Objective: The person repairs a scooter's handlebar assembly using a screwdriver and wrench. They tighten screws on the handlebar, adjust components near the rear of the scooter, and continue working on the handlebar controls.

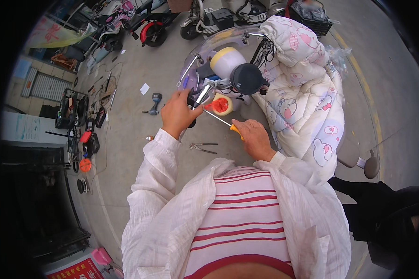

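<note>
An electric scooter's front end stands before me, with a clear windshield (198,53), a white-and-yellow rounded part (228,63) and a round black part (246,78). My left hand (178,114) is closed around the left end of the handlebar, beside a silver fitting (204,95). In my right hand (253,138) is a screwdriver (236,131) with a yellow handle. Its shaft points up and left, the tip close to my left fingers; whether it touches a screw is hidden. Just above the shaft sits a round cream part with a red middle (221,105).
A quilted cover with pink cartoon prints (307,111) drapes the scooter's right side. On the ground lie a cordless drill (154,103) and pliers (203,148). Toolboxes and loose tools (72,109) line the left. Parked scooters (156,33) stand at the far side. Dark fabric (381,200) shows at right.
</note>
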{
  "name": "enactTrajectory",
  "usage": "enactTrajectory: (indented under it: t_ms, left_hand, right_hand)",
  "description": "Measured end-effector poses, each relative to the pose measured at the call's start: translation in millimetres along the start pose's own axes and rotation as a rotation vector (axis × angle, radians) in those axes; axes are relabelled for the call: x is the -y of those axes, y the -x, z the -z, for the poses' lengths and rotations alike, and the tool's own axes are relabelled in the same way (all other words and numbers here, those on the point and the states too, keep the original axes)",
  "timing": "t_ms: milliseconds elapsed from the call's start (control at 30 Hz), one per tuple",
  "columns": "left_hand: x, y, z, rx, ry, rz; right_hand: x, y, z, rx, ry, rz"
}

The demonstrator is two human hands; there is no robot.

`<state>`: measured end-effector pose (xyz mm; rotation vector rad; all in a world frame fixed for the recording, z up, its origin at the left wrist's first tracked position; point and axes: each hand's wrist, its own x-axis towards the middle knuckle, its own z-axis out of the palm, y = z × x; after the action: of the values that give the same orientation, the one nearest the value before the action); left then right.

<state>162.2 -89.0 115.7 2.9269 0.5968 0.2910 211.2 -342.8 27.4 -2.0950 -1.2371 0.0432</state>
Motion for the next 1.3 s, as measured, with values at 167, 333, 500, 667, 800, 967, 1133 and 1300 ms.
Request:
enactTrajectory:
  t_ms: [167, 333, 500, 667, 800, 967, 1133, 1300]
  left_hand:
    - [-1, -1, 6, 0.036, 0.004, -0.008]
    - [47, 22, 11, -0.083, 0.483, -0.048]
    - [75, 57, 19, -0.198, 0.385, 0.045]
    - [93, 61, -8, -0.179, 0.431, 0.024]
    - [93, 47, -18, -0.028, 0.521, 0.137]
    - [106, 25, -32, 0.151, 0.882, 0.247]
    - [112, 20, -39, 0.231, 1.196, 0.302]
    - [103, 20, -23, 0.246, 1.173, 0.233]
  right_hand:
    - [2, 8, -26, -0.211, -0.212, -0.193]
    - [10, 11, -31, -0.11, -0.238, -0.245]
    - [12, -7, -13, 0.069, -0.26, -0.356]
    - [3, -8, -12, -0.108, 0.064, 0.006]
    - [-2, 7, -15, -0.043, -0.618, -0.474]
    - [19, -23, -33, -0.133, -1.485, -0.668]
    - [42, -77, -51, -0.025, -1.619, -0.663]
    - [46, -108, -75, -0.136, -1.598, -0.67]
